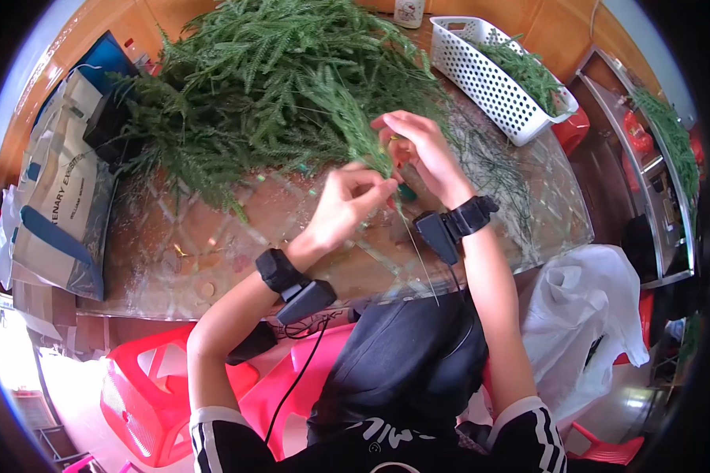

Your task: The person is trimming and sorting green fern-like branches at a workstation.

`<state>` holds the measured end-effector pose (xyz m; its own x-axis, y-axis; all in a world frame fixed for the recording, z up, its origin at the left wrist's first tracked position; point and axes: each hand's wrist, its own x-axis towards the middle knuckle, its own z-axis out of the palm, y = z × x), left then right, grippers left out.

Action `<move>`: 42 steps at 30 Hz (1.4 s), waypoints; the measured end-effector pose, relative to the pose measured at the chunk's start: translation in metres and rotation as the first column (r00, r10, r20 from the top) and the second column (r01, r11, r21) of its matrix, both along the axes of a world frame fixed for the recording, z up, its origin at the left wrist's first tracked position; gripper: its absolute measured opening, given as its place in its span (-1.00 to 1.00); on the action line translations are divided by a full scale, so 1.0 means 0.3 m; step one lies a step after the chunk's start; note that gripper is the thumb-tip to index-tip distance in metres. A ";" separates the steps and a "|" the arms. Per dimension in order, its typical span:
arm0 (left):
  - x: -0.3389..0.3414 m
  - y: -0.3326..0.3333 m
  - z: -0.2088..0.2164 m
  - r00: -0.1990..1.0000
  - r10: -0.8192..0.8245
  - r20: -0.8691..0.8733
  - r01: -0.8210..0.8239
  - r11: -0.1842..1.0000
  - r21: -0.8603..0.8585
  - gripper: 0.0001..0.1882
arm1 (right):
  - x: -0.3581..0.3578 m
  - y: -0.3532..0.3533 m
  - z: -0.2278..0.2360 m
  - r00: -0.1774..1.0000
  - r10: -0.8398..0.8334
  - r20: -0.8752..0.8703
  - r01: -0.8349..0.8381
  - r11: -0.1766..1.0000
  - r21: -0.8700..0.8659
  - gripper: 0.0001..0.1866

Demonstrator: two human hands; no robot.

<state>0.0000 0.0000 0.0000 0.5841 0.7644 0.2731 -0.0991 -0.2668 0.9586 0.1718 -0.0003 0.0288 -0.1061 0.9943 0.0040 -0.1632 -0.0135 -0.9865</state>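
Note:
Over the near middle of the table, my left hand [351, 201] is closed, thumb and fingers pinching the base of a feathery green artificial sprig [353, 130]. A thin pale wire-like stem [416, 240] runs down from that pinch toward the table's front edge. My right hand [427, 154] curls round the other side of the sprig's base, its fingers bent. What those fingers hold is partly hidden; small yellow and red spots show between them. A small dark green piece [406, 191] shows just below my right hand. Beyond both hands lies a big heap of similar green sprigs [252, 87].
A white perforated basket [489, 94] with more greenery stands at the back right. Loose green strands [493, 169] lie before it. A printed bag [59, 189] stands at the left edge. A white plastic bag [580, 315] hangs right; red stools [146, 394] stand below. Black wrist bands trail cables.

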 end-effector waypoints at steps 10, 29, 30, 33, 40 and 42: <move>0.001 -0.041 0.026 0.936 -0.351 -0.016 0.344 0.925 -0.162 -0.79 | -0.045 0.009 0.025 0.989 -0.142 -0.031 0.140 0.989 -0.053 -0.72; -0.015 -0.052 0.081 0.909 -0.108 0.402 0.265 0.894 -0.360 -0.86 | 0.079 0.005 -0.016 0.767 -0.556 -0.320 0.580 0.814 -0.026 -0.80; -0.012 -0.029 0.098 0.868 -0.022 0.496 0.235 0.898 -0.372 -0.89 | 0.085 0.018 -0.016 0.758 -0.564 -0.328 0.597 0.802 0.000 -0.82; -0.019 0.034 0.086 0.857 0.054 0.513 0.217 0.864 -0.454 -0.86 | 0.081 0.044 -0.020 0.737 -0.588 -0.333 0.616 0.788 -0.028 -0.85; -0.035 0.044 0.077 0.892 0.085 0.445 0.072 0.943 -0.325 -0.77 | 0.069 0.064 -0.036 0.763 -0.566 -0.311 0.573 0.816 -0.079 -0.83; -0.027 0.031 0.084 0.891 0.118 0.438 0.037 0.944 -0.328 -0.77 | 0.070 0.046 -0.023 0.734 -0.572 -0.365 0.583 0.807 -0.092 -0.83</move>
<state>-0.0080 0.0093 0.0253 0.4251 0.8745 0.2336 -0.5319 0.0326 0.8462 0.1929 0.0135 0.0220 0.5034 0.8627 -0.0488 -0.4701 0.2260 -0.8532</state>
